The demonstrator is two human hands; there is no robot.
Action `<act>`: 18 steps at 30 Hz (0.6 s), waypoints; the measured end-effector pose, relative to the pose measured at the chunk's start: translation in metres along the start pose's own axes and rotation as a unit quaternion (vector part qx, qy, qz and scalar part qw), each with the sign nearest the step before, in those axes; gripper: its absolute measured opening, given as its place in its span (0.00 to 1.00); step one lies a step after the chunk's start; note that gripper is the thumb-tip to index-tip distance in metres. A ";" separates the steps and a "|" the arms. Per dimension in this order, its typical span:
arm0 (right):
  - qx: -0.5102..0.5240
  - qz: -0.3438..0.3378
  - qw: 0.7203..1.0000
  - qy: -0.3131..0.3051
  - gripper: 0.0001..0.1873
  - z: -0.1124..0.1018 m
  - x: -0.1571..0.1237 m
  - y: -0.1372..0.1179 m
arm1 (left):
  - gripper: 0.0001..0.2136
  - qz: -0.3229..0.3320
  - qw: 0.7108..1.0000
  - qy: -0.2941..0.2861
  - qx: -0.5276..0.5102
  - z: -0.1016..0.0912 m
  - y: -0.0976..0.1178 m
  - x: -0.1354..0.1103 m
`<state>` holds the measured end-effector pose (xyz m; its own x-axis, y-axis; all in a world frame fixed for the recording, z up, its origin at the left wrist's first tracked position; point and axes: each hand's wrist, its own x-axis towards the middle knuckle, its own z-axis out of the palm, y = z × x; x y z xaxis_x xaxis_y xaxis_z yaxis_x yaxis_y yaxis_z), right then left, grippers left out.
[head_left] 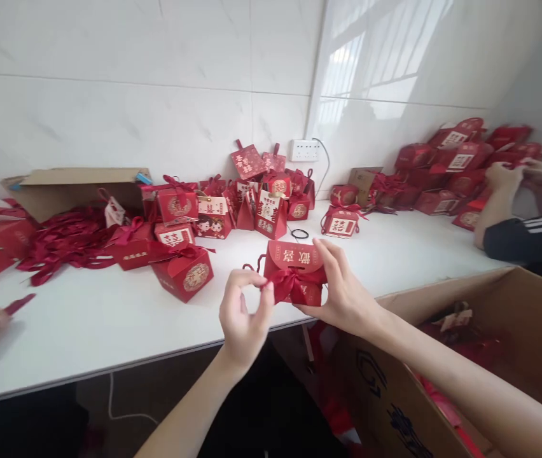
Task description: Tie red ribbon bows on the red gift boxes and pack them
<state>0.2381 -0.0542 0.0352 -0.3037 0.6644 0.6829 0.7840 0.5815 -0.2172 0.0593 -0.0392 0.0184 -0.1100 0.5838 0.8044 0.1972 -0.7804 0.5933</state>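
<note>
Pinching one side of the red bow (292, 285), the left hand (245, 313) is beside the red box (294, 253), which the right hand (347, 294) grips near the edge of the white table (109, 324).

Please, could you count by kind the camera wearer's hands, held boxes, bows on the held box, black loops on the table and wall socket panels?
Hands: 2, left hand and right hand
Held red box: 1
Ribbon bow: 1
Black loop: 1
Socket panel: 1
Total: 6
</note>
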 end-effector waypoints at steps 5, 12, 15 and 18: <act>-0.113 -0.019 0.990 0.078 0.50 -0.045 -0.029 0.007 | 0.06 0.391 0.917 -0.070 0.042 0.034 0.029 -0.008; -0.074 0.202 0.966 0.145 0.46 -0.108 -0.083 0.025 | 0.09 0.155 0.980 -0.073 -0.106 0.089 0.028 -0.019; 0.128 0.415 0.878 0.199 0.31 -0.139 -0.108 0.030 | 0.08 0.099 0.962 -0.205 -0.151 0.112 0.023 -0.041; 0.273 0.538 0.763 0.234 0.28 -0.158 -0.133 0.027 | 0.08 0.144 0.913 -0.344 -0.165 0.131 0.024 -0.073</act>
<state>0.3852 -0.2010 0.0493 0.6824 0.7291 0.0517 0.0623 0.0125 -0.9980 0.2001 -0.0716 -0.0299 0.5614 0.2570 0.7866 -0.1950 -0.8826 0.4277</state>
